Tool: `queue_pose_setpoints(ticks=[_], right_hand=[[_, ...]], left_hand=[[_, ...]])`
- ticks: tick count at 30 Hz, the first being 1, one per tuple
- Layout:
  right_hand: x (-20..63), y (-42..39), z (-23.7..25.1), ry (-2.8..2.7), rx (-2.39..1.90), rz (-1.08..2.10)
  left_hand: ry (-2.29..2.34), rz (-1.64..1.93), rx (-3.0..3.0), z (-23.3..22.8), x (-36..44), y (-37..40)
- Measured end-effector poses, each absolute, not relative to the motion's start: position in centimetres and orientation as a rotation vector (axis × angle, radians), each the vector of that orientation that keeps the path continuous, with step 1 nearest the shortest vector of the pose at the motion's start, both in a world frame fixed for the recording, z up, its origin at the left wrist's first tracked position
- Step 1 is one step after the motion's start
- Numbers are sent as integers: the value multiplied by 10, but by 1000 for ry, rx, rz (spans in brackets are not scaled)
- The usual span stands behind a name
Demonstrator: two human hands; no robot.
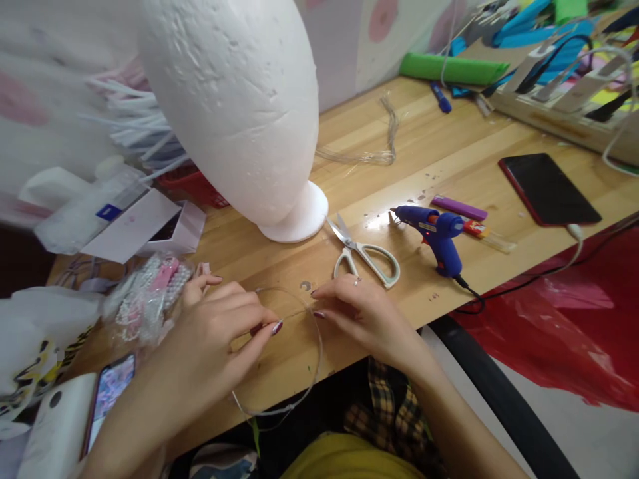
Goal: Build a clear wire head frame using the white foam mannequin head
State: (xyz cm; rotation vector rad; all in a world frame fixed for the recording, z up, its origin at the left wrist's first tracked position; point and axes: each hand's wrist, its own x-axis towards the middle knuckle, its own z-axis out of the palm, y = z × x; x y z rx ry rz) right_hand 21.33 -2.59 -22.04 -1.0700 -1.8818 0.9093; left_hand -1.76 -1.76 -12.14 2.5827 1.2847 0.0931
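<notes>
- Left hand pinches a thin wire hoop, thumb and forefinger closed tight on its upper arc.
- Right hand meets it from the other side, fingertips nipped onto the same strand, just beside the left.
- The hoop lies at the near edge of the wooden table, its lower curve hanging past the rim.
- Scissors sit just beyond the right hand, blades shut.
- Blue glue gun stands to their right, a purple lighter beside it.
- White foam head looms behind the hands.
- 1 dark phone rests well apart, far right.
</notes>
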Motion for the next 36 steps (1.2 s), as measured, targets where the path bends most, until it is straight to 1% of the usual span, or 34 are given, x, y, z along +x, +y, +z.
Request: queue_pose_setpoints(ticks=[5,10,18,23,30,36], right_hand=[[191,-24,-219,-1963,-947,848],[180,-23,-221,-1991,-1003,694],[182,-24,-225,-1953,-948,606],[183,-24,-232,-1921,-1013,608],[190,-23,-235,-1877,-1136,707],[191,-25,-232,-1914,-1162,661]], left_hand=[[1292,102,2581,-123,-13,-21],[1326,175,2614,-119,-12,-25],[1490,300,2519,-122,-17,-35],[1541,425,2453,-119,-24,-37],[1607,743,2164,-108,-43,-42],[1675,898,1784,-134,-59,-53]])
